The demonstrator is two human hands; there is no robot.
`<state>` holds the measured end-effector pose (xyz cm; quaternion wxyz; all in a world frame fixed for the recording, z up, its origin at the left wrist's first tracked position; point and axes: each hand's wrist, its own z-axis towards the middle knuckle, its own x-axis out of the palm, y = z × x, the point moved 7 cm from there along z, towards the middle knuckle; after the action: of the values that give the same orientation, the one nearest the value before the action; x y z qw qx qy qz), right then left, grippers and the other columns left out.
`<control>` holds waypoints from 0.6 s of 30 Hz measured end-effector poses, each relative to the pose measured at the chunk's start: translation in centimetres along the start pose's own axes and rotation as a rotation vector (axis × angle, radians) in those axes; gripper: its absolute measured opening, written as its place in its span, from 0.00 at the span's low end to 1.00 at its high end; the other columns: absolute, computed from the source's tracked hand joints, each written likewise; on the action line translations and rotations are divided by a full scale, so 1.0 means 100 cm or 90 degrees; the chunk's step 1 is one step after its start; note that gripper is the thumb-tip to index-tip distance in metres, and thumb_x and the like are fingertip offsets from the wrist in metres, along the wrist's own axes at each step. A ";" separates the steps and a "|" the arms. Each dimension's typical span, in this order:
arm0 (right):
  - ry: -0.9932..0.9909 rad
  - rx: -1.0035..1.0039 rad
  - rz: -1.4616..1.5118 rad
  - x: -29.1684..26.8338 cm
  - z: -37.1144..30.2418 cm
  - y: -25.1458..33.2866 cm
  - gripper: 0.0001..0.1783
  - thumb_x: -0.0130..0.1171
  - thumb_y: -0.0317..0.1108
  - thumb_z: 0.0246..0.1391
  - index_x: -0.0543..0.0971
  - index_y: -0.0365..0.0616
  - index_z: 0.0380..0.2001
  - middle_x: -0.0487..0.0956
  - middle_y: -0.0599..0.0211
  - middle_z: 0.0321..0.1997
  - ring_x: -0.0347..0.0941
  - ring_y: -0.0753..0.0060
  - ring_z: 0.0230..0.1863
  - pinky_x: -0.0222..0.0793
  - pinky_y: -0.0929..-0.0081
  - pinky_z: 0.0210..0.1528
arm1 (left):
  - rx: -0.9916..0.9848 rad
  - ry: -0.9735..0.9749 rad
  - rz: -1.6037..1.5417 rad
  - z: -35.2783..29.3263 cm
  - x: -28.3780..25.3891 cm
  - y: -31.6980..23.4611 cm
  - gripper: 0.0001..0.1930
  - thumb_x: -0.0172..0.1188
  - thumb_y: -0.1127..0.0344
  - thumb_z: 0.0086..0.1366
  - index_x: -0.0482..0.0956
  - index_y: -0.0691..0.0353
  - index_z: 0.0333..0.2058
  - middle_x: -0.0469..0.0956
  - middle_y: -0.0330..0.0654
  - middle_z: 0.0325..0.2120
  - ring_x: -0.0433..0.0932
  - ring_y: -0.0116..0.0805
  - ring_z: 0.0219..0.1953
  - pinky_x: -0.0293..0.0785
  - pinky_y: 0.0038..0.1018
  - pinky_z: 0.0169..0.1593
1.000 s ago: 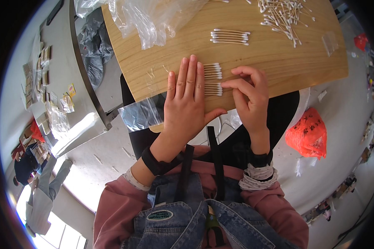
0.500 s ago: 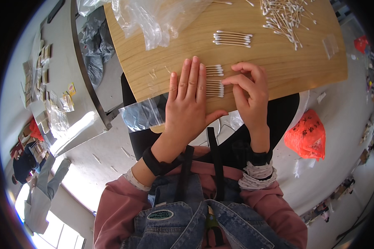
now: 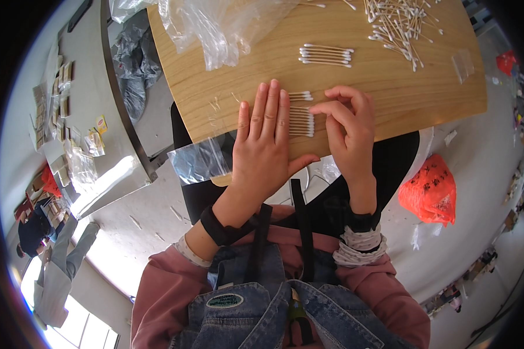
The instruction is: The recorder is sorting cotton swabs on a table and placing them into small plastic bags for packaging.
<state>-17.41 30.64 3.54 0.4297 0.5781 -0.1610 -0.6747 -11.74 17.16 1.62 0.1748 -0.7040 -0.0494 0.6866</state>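
My left hand [image 3: 263, 136] lies flat with its fingers stretched out, covering the left part of a row of cotton swabs [image 3: 302, 123] on the wooden table [image 3: 413, 107]. White tips and short lengths of stick show to the right of its fingers. Just beyond, a few more swabs [image 3: 300, 95] stick out from under the fingers, with a small gap between the two groups. My right hand [image 3: 353, 119] is bent with its fingers apart, and its index fingertip touches the swab tips at the row's far end. It holds nothing.
Farther off lies a small row of swabs [image 3: 326, 54], and a loose heap of swabs [image 3: 399, 29] is at the far right. Clear plastic bags [image 3: 215, 35] cover the far left; a small clear bag [image 3: 201, 161] hangs at the near-left edge. A red bag [image 3: 429, 192] sits on the floor.
My right index finger has shifted slightly nearer to me, and a swab or so has moved from the farther group to the nearer row. My left hand has stayed almost still.
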 end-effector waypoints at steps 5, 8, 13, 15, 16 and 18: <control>-0.017 0.027 0.012 0.000 0.001 -0.002 0.19 0.57 0.16 0.44 0.85 0.51 0.36 0.76 0.68 0.45 0.70 0.61 0.42 0.67 0.65 0.47 | 0.001 -0.005 -0.007 0.000 0.000 0.000 0.59 0.54 0.26 0.55 0.55 0.74 0.69 0.51 0.58 0.72 0.48 0.53 0.75 0.44 0.50 0.74; -0.030 -0.003 -0.006 0.001 0.006 0.002 0.19 0.57 0.16 0.45 0.85 0.51 0.37 0.76 0.67 0.45 0.70 0.61 0.41 0.67 0.65 0.47 | 0.003 -0.005 0.004 0.000 -0.001 -0.001 0.59 0.54 0.26 0.55 0.55 0.75 0.69 0.51 0.58 0.72 0.48 0.53 0.75 0.44 0.50 0.74; -0.017 -0.001 -0.014 0.001 0.006 0.002 0.18 0.58 0.17 0.46 0.85 0.51 0.37 0.76 0.67 0.44 0.70 0.61 0.43 0.67 0.65 0.48 | -0.001 -0.006 -0.004 0.001 -0.001 -0.001 0.59 0.54 0.26 0.55 0.54 0.75 0.69 0.51 0.58 0.72 0.48 0.53 0.75 0.43 0.50 0.74; -0.010 0.001 -0.010 0.000 0.006 0.002 0.17 0.58 0.17 0.47 0.84 0.50 0.37 0.76 0.67 0.44 0.70 0.61 0.43 0.67 0.65 0.48 | 0.000 -0.006 -0.008 0.001 -0.001 -0.001 0.59 0.54 0.26 0.55 0.54 0.75 0.69 0.51 0.58 0.72 0.47 0.53 0.75 0.43 0.50 0.74; -0.015 0.014 0.014 -0.001 0.006 0.000 0.16 0.58 0.18 0.48 0.84 0.49 0.37 0.76 0.67 0.45 0.70 0.60 0.45 0.67 0.64 0.48 | 0.000 -0.006 -0.011 0.000 -0.001 0.000 0.59 0.54 0.26 0.55 0.54 0.75 0.69 0.51 0.58 0.72 0.47 0.53 0.76 0.43 0.50 0.74; -0.019 0.025 0.037 -0.001 0.006 -0.001 0.15 0.58 0.18 0.49 0.83 0.49 0.38 0.76 0.67 0.46 0.70 0.60 0.46 0.67 0.63 0.48 | 0.001 -0.009 -0.017 0.000 -0.001 0.000 0.59 0.55 0.27 0.55 0.54 0.75 0.69 0.51 0.58 0.72 0.47 0.53 0.76 0.44 0.50 0.74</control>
<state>-17.97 30.62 3.73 0.4351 0.5712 -0.1977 -0.6673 -11.78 17.16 1.69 0.1845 -0.6984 -0.0597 0.6890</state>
